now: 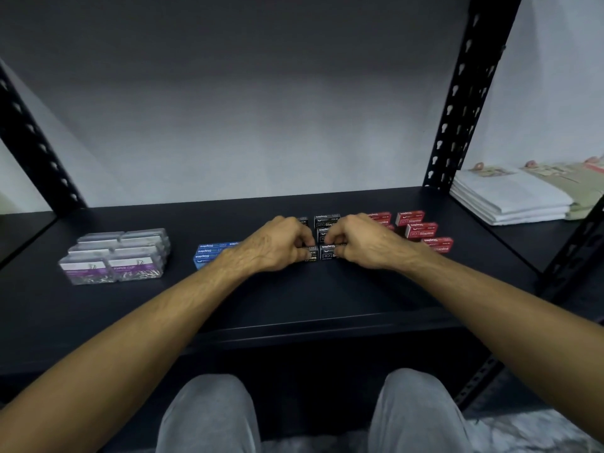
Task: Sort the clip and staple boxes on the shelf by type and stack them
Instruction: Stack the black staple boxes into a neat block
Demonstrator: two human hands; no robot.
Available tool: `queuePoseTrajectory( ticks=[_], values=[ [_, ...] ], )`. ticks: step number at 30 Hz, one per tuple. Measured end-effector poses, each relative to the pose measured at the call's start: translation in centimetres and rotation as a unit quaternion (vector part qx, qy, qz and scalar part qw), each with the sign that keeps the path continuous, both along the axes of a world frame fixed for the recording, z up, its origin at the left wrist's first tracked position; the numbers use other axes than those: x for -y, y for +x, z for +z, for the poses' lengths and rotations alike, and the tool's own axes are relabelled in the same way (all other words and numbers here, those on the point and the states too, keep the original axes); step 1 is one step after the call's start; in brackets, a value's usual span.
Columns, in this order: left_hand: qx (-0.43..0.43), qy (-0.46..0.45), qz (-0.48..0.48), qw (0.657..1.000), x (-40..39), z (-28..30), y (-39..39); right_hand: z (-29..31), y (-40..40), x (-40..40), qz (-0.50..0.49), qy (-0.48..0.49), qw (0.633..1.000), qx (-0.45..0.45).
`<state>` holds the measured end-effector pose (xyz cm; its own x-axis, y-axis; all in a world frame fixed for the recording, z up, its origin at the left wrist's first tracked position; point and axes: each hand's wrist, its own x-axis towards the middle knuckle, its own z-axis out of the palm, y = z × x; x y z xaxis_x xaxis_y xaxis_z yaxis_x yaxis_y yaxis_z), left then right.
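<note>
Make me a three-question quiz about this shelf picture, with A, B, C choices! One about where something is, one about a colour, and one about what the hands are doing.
1. Where do the clear plastic paper clip boxes sit on the dark shelf?
A. far left
B. far right
C. between the hands

2. What colour are the small cardboard staple boxes furthest right?
A. blue
B. red
C. black

3. What is the left hand doing?
A. lying flat on the shelf
B. hanging idle in the air
C. pinching a small black staple box

Answers: 1 A, the clear boxes stand left of the blue staple boxes. 2 B, the group beyond the right hand is red. 3 C, its fingers curl onto the black box.
</note>
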<state>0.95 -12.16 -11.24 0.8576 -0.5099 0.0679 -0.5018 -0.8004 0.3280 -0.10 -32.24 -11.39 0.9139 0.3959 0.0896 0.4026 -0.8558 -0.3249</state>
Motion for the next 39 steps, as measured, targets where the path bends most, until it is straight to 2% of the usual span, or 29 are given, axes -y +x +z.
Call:
queuePoseTrajectory(
  ticks=[7, 13, 17, 20, 25, 31, 39],
  values=[
    [-0.009, -0.014, 0.003, 1.000, 0.2, -0.1, 0.0, -0.1, -0.1, -0.1, 0.010, 0.011, 1.000, 0.004],
    [0.007, 0.015, 0.009, 1.000, 0.0, 0.6, -0.2, 0.1, -0.2, 0.1, 0.012, 0.010, 1.000, 0.004],
    [0.058, -0.047, 0.057, 0.996, -1.5, 2.2, 0.9, 1.2, 0.2, 0.9, 0.000, 0.015, 0.998, 0.059],
    [0.044, -0.059, 0.068, 0.995, -2.4, 2.6, 2.2, 1.9, 1.0, 1.2, -0.012, 0.016, 0.997, 0.073],
    [-0.005, -0.027, 0.034, 0.999, -2.1, 1.7, 3.6, 1.7, 2.6, 0.3, -0.002, -0.005, 1.000, 0.030],
    [-0.049, -0.049, 0.019, 0.997, -1.2, 0.2, 4.5, 1.0, 4.0, -0.8, 0.020, -0.016, 0.999, -0.036],
    [-0.086, -0.072, 0.023, 0.993, -1.0, 0.2, 4.4, 0.4, 4.6, -0.6, 0.008, -0.001, 0.997, -0.076]
  ],
)
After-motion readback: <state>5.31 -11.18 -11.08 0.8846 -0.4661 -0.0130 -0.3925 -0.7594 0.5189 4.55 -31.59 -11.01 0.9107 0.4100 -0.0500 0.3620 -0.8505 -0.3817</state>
